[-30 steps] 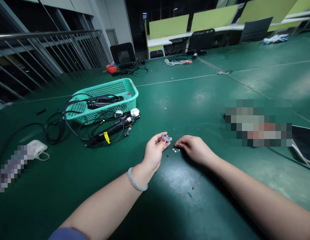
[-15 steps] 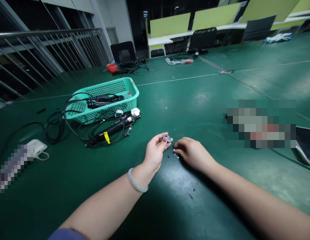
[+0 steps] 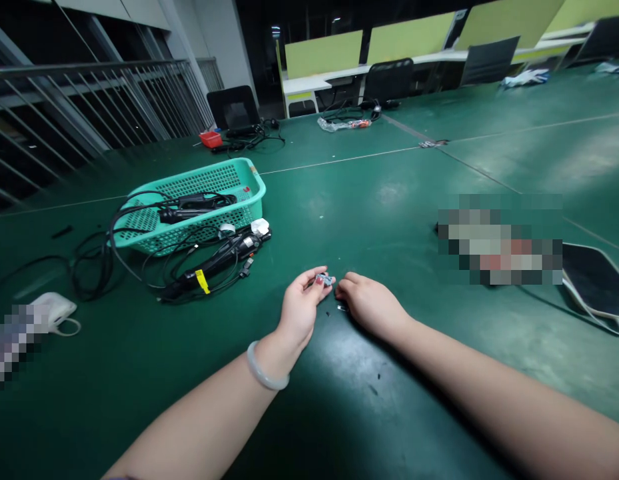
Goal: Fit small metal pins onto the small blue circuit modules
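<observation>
Between the thumb and fingers of my left hand (image 3: 300, 307) is a small grey-blue piece (image 3: 324, 279), too small to name exactly. My right hand (image 3: 372, 301) rests low over the green table just to its right, fingers curled down and the thumb mostly hidden. Whatever those right fingers may hold is out of sight. A small white-edged bit (image 3: 342, 308) lies right under the right hand's near side. A tiny dark bit (image 3: 328, 314) is on the table between the two hands.
Left of my hands stands a green basket (image 3: 256, 193) with black cabled tools inside. A black tool (image 3: 224, 257) with a yellow tag lies before it. A phone-like dark device (image 3: 596, 277) is at right, beside a blurred-out object. Farther back sits a red box (image 3: 210, 139).
The view has swung a little to the right, so everything sits farther left. My right thumb and fingertips, visible before near the white-edged bit, are now tucked under the hand.
</observation>
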{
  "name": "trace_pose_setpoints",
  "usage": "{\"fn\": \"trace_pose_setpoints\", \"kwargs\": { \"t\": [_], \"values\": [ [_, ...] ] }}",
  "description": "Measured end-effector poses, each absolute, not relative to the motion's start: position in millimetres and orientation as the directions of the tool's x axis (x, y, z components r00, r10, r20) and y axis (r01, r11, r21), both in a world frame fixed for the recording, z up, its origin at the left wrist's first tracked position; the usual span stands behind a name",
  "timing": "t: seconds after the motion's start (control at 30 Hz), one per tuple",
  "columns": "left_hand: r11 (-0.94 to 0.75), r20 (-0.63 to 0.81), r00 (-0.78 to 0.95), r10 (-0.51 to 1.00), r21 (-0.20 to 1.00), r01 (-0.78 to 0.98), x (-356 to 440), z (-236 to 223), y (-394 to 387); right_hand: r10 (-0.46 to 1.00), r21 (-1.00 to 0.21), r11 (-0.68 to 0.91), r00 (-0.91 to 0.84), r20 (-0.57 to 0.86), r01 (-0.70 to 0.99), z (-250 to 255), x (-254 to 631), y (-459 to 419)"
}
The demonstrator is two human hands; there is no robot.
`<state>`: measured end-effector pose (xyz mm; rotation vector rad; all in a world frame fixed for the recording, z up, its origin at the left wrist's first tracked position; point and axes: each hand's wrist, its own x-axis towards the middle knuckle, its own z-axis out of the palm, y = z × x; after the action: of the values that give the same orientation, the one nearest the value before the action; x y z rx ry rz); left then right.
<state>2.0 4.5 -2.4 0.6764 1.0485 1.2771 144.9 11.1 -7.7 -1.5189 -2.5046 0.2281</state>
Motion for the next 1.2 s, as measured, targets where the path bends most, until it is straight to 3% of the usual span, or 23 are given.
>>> {"fn": "trace_pose_setpoints", "kwargs": {
  "t": [0.13, 0.2, 0.3, 0.4, 0.7, 0.93, 1.07, 1.2],
  "values": [
    [0.228, -0.267, -0.026, 0.963, 0.866, -0.445, 2, 1, 3, 0.869, -0.194, 0.494, -0.483, 0.102, 0.848, -12, 147, 16],
    [0.239, -0.272, -0.009, 0.962, 0.859, -0.453, 1, 2, 3, 0.877, -0.302, 0.48, -0.458, 0.145, 0.824, -11, 151, 18],
    [0.281, -0.279, 0.073, 0.958, 0.846, -0.453, 1, 2, 1, 0.867, -0.569, 0.498, -0.387, 0.314, 0.655, -5, 158, 18],
    [0.339, -0.268, 0.215, 0.939, 0.826, -0.451, 1, 4, -2, 0.823, -0.679, 0.568, -0.314, 0.473, 0.466, 5, 163, 14],
    [0.426, -0.277, 0.366, 0.888, 0.794, -0.434, 2, 10, -6, 0.789, -0.713, 0.607, -0.378, 0.484, 0.352, 9, 164, 10],
    [0.447, -0.309, 0.352, 0.884, 0.781, -0.436, 4, 12, -7, 0.851, -0.778, 0.523, -0.263, 0.455, 0.347, 7, 165, 12],
    [0.344, -0.296, 0.178, 0.939, 0.772, -0.534, 0, 5, 0, 0.891, -0.774, 0.454, -0.199, 0.409, 0.44, 7, 165, 10],
    [0.188, -0.276, -0.051, 0.96, 0.765, -0.616, -4, -2, 8, 0.872, -0.643, 0.469, -0.431, 0.231, 0.605, 2, 157, 1]
  ]
}}
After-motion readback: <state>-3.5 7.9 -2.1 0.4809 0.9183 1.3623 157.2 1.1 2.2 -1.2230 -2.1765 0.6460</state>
